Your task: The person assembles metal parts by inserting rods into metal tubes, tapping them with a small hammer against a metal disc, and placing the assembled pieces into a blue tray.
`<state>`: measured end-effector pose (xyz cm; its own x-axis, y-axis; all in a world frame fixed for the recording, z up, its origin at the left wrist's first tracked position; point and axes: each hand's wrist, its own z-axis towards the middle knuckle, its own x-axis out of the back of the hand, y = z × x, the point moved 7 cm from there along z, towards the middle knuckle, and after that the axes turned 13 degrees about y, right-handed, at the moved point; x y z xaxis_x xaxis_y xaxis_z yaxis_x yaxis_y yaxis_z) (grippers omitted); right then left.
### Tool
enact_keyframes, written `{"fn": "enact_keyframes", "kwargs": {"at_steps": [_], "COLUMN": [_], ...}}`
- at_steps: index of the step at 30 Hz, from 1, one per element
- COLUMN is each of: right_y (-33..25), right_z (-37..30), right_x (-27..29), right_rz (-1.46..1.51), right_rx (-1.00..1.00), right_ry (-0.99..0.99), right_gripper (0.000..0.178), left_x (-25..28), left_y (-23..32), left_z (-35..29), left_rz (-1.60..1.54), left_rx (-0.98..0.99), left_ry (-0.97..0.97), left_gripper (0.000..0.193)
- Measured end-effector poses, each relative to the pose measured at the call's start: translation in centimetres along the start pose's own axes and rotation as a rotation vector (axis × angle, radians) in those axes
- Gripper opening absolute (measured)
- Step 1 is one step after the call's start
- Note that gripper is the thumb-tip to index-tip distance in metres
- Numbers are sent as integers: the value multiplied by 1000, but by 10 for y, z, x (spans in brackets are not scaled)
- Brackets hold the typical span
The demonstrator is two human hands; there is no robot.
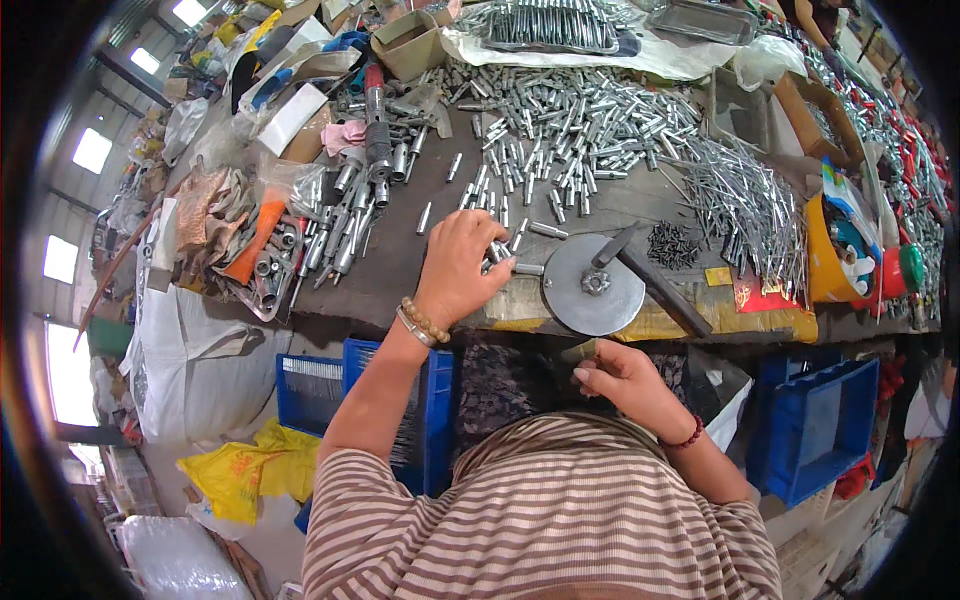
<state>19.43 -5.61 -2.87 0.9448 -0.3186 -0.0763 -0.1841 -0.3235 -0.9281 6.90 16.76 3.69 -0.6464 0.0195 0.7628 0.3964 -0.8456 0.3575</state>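
Note:
My left hand [455, 268], with a beaded bracelet and a bangle, is curled at the near side of the table. Its fingers and thumb close on shiny metal sleeves [497, 252], partly hidden by the hand. A short metal rod [529, 269] lies between the thumb and a round steel plate [568, 300]. On the plate stands a small toothed metal fitting [595, 283]. A hammer [662, 290] leans across the plate's right side. Close to my body, my right hand [628, 382] is closed, fingertips pinched by a dull olive patch; what it holds cannot be made out.
Loose metal sleeves [590, 120] heap across the far table. Thin rods [745, 210] and small black screws [674, 246] lie to the right, near a yellow container [828, 250]. Leftward are a power tool [376, 125] and an orange-handled tool [258, 237]. Blue crates [825, 425] stand below.

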Motion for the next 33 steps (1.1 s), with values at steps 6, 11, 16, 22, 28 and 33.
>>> {"fn": "enact_keyframes", "kwargs": {"at_steps": [6, 11, 16, 22, 28, 33], "right_y": [-1, 2, 1, -29, -138, -143], "right_z": [-2, -3, -6, -11, 41, 140], "right_x": [2, 0, 7, 31, 99, 137], "right_rz": [33, -9, -49, -201, -961, -1301], "right_rx": [11, -3, 13, 153, 741, 710], "right_ry": [14, 0, 31, 114, 680, 804], "right_gripper": [12, 12, 14, 21, 13, 17], "left_x": [9, -16, -34, -7, 20, -6], "left_y": [-61, -138, -163, -107, 31, 86], "left_z": [41, 75, 80, 64, 19, -8], "left_rz": [-83, 173, 203, -75, -333, -284], "left_rx": [244, 436, 423, 397, 242, 18], "left_ry": [204, 157, 25, 53, -50, -53], "left_gripper": [22, 25, 25, 19, 13, 14]}}
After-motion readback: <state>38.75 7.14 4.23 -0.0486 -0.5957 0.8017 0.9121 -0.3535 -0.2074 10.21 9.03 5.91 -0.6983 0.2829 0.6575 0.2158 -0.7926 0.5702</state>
